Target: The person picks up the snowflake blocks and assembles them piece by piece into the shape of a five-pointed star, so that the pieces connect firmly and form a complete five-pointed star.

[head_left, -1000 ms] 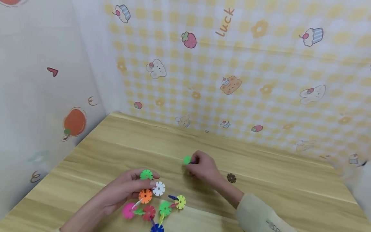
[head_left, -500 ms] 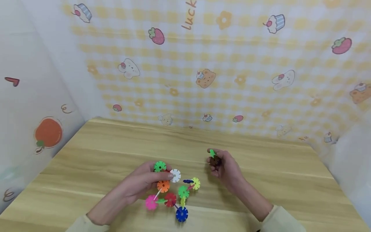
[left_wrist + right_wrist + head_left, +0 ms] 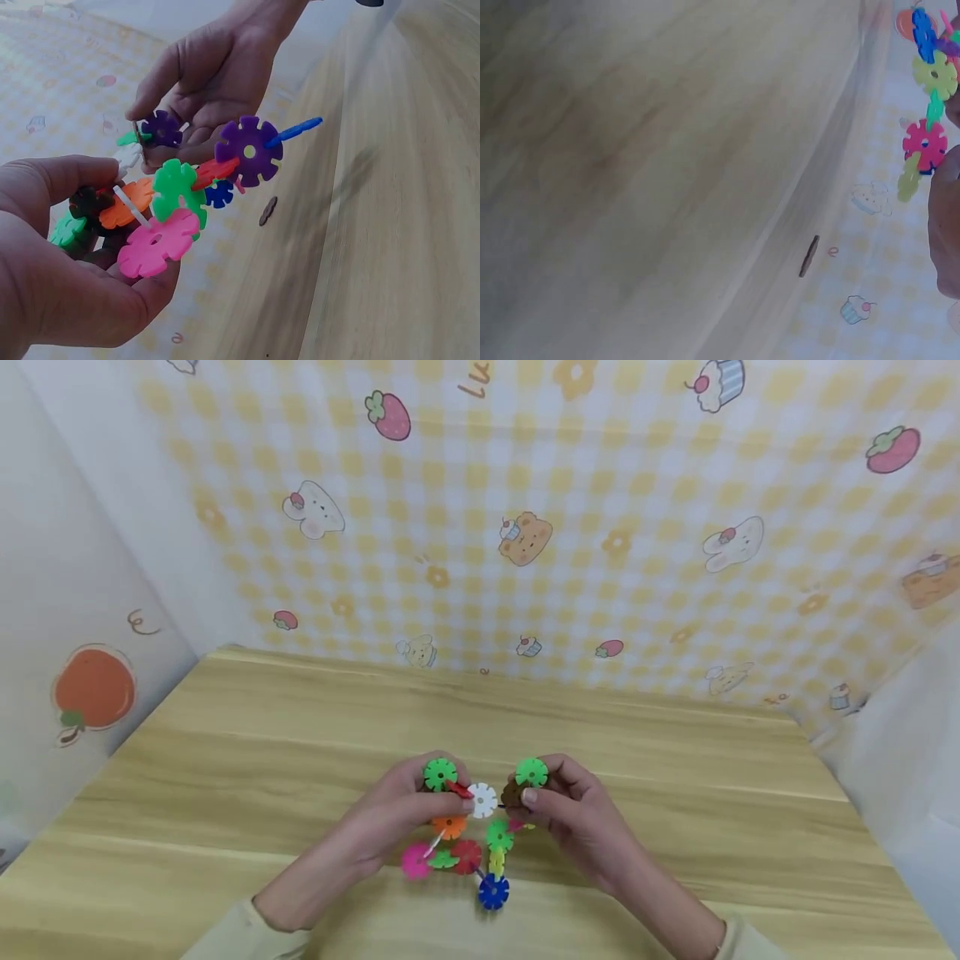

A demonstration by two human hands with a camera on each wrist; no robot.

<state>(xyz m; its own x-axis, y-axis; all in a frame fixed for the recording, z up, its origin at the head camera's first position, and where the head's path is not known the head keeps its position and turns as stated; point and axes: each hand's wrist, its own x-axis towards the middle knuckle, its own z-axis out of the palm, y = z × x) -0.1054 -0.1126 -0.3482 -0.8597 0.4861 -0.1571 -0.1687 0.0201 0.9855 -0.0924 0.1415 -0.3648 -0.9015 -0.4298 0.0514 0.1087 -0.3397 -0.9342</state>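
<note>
In the head view my left hand (image 3: 390, 814) grips a chain of interlocking plastic snowflake discs, its thumb beside the white disc (image 3: 483, 800). Orange, pink disc (image 3: 416, 861), red and blue disc (image 3: 493, 892) links hang below the hands. My right hand (image 3: 588, 818) pinches a brown disc (image 3: 513, 795) with a green disc (image 3: 532, 772) joined to it, close to the white one. A purple disc (image 3: 162, 128) shows by the right fingers in the left wrist view. Whether the brown piece joins the white one I cannot tell. The right wrist view catches only part of a hand.
A loose brown disc (image 3: 268, 211) lies on the wooden table (image 3: 645, 877); the right wrist view shows it edge-on. A yellow-checked patterned cloth (image 3: 465, 527) stands behind the table, with white cloth walls at both sides.
My right hand has turned, then moved left with the brown and green discs to meet the chain. The left hand has moved right with the chain. The head view has shifted.
</note>
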